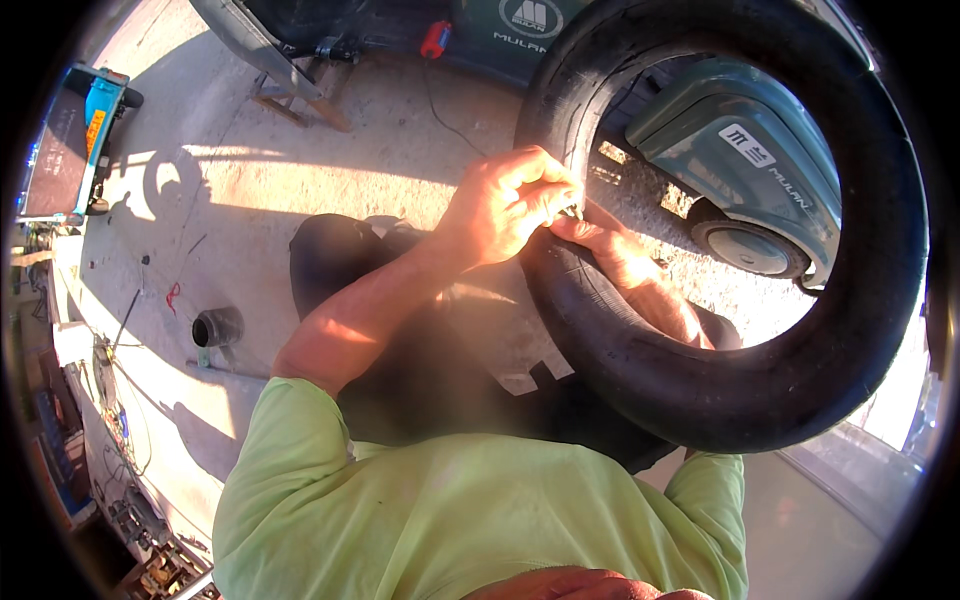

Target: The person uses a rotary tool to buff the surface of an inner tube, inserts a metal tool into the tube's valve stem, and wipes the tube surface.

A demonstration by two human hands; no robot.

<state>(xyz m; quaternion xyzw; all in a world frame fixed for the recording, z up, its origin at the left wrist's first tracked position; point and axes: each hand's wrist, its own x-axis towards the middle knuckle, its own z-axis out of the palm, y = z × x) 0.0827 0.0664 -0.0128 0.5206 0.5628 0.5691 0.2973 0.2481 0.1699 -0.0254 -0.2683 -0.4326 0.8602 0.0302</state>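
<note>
Tube (720, 405) of black rubber looms at right, a person's hands meeting on its left side. The left hand's (510, 208) grip is pinched together on a small piece (572, 211), too tiny to identify; the right hand's (622, 256) is clamped on the tube, thumb in front, fingers hidden. A green wheeled machine (690, 155) shows through the ring.

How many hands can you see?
2. The left hand is at the left side of the black tube; the right hand shows inside its opening, thumb at the tube.
</note>
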